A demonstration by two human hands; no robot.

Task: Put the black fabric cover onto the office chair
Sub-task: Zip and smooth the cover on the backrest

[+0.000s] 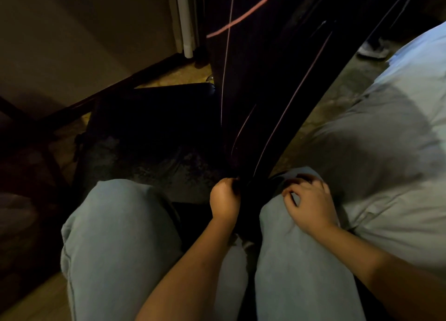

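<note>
Two knees in pale jeans (pixel 115 236) fill the bottom of the view, with both bare forearms reaching forward between and over them; the left hand (pixel 225 201) is balled into a fist between the knees, its fingers curled tightly round the lower edge of the black fabric cover (pixel 263 98); the right hand (pixel 310 203) rests on top of the right knee, fingers bent and slightly spread, their tips at the edge of the dark cloth, though whether they pinch anything cannot be told; the cover runs up and away from the left fist as a taut dark band crossed by thin pinkish seams; low to its left lies a dark padded part of the office chair (pixel 144 127), too dim to show how the two meet; white bedding (pixel 391 139) lies on the right; a pale wall (pixel 72 31) and a white pipe (pixel 184 19) stand behind.
</note>
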